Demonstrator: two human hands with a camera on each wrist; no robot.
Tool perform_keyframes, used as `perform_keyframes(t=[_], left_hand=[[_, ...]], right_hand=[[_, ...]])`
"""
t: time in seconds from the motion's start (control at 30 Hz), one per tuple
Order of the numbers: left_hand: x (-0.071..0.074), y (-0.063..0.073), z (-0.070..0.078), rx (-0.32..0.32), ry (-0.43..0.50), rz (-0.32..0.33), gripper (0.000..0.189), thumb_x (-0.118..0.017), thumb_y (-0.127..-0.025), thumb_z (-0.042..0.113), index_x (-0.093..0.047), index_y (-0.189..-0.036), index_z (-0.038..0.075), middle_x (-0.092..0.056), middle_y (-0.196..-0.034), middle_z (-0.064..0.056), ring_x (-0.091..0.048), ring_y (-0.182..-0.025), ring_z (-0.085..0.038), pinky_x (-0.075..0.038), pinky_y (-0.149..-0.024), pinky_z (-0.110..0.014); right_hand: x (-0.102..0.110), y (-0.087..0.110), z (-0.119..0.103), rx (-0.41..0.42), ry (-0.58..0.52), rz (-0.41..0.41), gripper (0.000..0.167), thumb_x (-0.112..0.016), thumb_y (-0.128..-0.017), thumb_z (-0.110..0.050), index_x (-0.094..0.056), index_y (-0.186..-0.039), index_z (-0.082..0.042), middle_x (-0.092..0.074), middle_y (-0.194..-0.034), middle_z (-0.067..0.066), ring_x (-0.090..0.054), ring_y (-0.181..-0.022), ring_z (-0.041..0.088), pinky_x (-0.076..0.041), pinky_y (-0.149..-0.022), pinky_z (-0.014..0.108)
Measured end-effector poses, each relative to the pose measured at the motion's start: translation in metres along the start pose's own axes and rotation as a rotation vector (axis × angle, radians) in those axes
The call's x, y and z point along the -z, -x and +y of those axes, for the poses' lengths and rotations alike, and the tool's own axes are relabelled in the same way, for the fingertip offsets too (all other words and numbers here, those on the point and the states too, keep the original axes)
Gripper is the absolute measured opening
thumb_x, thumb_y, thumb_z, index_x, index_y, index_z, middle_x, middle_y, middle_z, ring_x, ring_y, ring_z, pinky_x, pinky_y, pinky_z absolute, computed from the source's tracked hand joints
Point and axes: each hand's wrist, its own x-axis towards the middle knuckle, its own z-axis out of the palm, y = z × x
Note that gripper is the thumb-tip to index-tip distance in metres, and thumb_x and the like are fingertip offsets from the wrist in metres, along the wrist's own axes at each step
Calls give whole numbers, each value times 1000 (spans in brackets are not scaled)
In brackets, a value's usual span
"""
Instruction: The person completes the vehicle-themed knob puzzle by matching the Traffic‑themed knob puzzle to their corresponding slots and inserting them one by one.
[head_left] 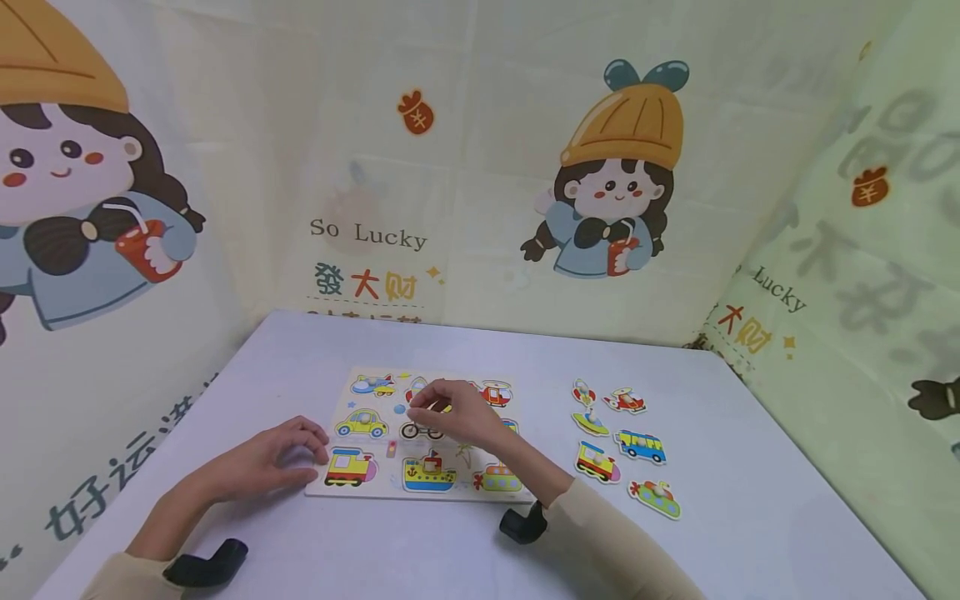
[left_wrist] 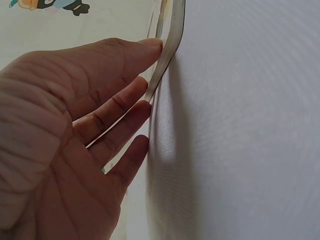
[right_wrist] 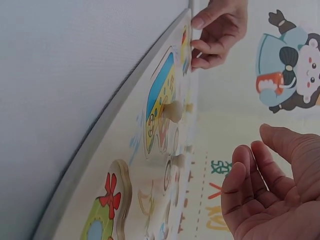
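Observation:
A wooden peg puzzle board (head_left: 393,492) with vehicle pictures lies flat on the table. My left hand (head_left: 273,462) is at its left edge; in the left wrist view the thumb and fingertips touch the board's edge (left_wrist: 172,45). Above the middle of the board is my right hand (head_left: 461,412), bent loosely with a gap between thumb and fingers and nothing held. It partly covers the motorcycle (head_left: 420,432) beneath. Knobs show on the ship piece (right_wrist: 172,111) and others. The yellow car (head_left: 362,422) and the plane (head_left: 371,385) lie along the board's left side.
Right of the board lie several loose pieces: a rocket (head_left: 583,392), helicopter (head_left: 626,400), flying saucer (head_left: 591,422), blue bus (head_left: 641,447), train (head_left: 597,462) and submarine (head_left: 656,498). Printed curtains (head_left: 480,167) stand behind and beside the white table (head_left: 375,550).

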Motion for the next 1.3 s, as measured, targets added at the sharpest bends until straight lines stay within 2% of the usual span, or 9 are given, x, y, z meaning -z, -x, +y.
perform_keyframes(t=[0.27, 0.4, 0.5, 0.57, 0.7, 0.77, 1.03, 1.3], left_hand=[[0, 0, 0, -1, -4, 7, 19, -82, -87, 25, -70, -102, 24, -58, -125, -1, -54, -123, -35, -45, -104, -62], [-1, 0, -2, -8, -30, 16, 20, -82, -87, 27, -70, -102, 26, -58, -125, 1, -54, -122, -32, -50, -105, -46], [-1, 1, -2, -4, -42, 19, 20, -82, -87, 28, -70, -102, 27, -58, -125, 3, -54, -121, -29, -51, -104, -35], [-1, 1, -1, -2, -37, 16, 20, -82, -87, 28, -70, -102, 26, -58, -125, 2, -54, -121, -30, -51, -105, -38], [-1, 1, 1, -1, -14, 9, 20, -82, -86, 25, -70, -102, 24, -59, -125, -2, -54, -123, -34, -47, -104, -59], [-1, 1, 1, -1, -2, 9, 19, -83, -86, 23, -70, -101, 23, -59, -125, -3, -54, -123, -36, -44, -104, -64], [-3, 1, 0, 7, 25, 13, 19, -82, -86, 22, -70, -101, 23, -58, -126, -5, -52, -125, -38, -41, -105, -67], [-2, 0, -1, 3, -4, 19, 18, -82, -87, 25, -70, -100, 27, -59, -124, -1, -54, -123, -35, -44, -105, -65]], right_hand=[[16, 11, 9, 18, 14, 40, 12, -74, -95, -30, -73, -102, -21, -70, -97, -9, -64, -89, 11, -51, -74, 28], [26, 17, 16, 17, 6, 56, 14, -73, -96, -31, -74, -104, -19, -71, -98, -7, -64, -88, 13, -51, -72, 28], [33, 22, 22, 10, -7, 70, 15, -73, -96, -30, -73, -104, -18, -71, -98, -5, -65, -87, 14, -52, -71, 28], [36, 25, 25, 8, -12, 83, 15, -74, -96, -30, -73, -104, -17, -71, -98, -4, -65, -87, 14, -52, -71, 28], [42, 30, 31, -1, -21, 107, 16, -74, -96, -29, -73, -104, -16, -71, -97, -3, -65, -85, 15, -52, -72, 28], [45, 33, 34, -7, -17, 117, 17, -74, -96, -30, -73, -103, -15, -71, -97, -4, -64, -85, 14, -52, -72, 28], [55, 41, 41, -59, 5, 155, 15, -75, -95, -29, -74, -104, -17, -70, -97, -4, -62, -88, 16, -52, -74, 30], [69, 53, 51, -142, -12, 214, 15, -77, -93, -28, -74, -104, -18, -70, -98, -3, -62, -89, 18, -51, -74, 30]])
